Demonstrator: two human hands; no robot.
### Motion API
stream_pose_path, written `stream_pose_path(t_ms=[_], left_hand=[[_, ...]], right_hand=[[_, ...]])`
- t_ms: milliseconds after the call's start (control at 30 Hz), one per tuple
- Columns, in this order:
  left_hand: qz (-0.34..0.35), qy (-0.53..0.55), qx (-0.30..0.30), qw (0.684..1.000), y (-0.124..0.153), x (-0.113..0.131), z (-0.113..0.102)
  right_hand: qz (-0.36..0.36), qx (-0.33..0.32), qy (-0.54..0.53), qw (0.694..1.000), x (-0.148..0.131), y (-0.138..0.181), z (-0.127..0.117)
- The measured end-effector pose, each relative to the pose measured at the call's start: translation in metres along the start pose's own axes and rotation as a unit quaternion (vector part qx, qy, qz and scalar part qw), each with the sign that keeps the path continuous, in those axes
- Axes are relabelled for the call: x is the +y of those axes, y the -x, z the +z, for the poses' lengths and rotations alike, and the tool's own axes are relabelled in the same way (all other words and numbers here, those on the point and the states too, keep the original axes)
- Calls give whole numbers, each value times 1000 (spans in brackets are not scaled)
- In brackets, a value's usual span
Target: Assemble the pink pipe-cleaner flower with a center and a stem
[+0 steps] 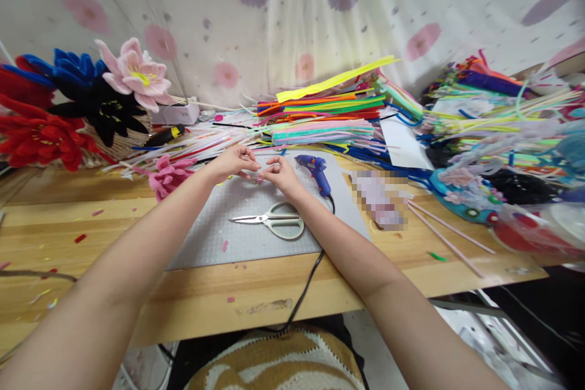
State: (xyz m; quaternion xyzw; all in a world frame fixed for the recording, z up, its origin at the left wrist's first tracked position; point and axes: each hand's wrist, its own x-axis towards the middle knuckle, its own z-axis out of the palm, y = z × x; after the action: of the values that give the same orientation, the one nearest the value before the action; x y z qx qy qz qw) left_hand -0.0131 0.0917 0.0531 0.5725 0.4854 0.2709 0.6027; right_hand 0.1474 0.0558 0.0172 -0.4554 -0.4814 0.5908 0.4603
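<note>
Over the far part of the grey cutting mat (201, 244), my left hand (235, 163) and my right hand (280, 174) come together with fingertips pinched. Something tiny and pinkish shows at the right fingertips, too small to name. Whether the left fingers hold part of it is hidden. Just right of my right hand lies a blue hot glue gun (314, 172). Scissors with pale handles (286, 221) rest on the mat nearer to me, blades pointing left. A pink fuzzy flower (168, 175) lies left of my left hand, by the mat's edge.
Bundles of coloured pipe cleaners (324, 133) lie along the back. Large fuzzy flowers (137, 76) stand at the left. A black cord (304, 292) runs under my right forearm off the front edge. Two pink stems (450, 237) and a blue decorated piece (461, 195) lie at right.
</note>
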Motion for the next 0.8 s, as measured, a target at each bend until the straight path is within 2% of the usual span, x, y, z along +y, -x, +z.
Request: stream_pose_path(t_ms=[300,467,633,800], left_hand=[[22,-10,10,1000,-3,0,2],[5,-41,30,999,-7,1,4],[-21,-69,25,997,-15,-3,4],[-43,-89,35,994,-19,-6,4]], right_hand=[[-4,-15,9,1000,6,-4,-1],[-6,-36,81,996,8,1,-11],[-95,4,220,971,11,5,-27],[-179,41,316,931,19,5,-29]])
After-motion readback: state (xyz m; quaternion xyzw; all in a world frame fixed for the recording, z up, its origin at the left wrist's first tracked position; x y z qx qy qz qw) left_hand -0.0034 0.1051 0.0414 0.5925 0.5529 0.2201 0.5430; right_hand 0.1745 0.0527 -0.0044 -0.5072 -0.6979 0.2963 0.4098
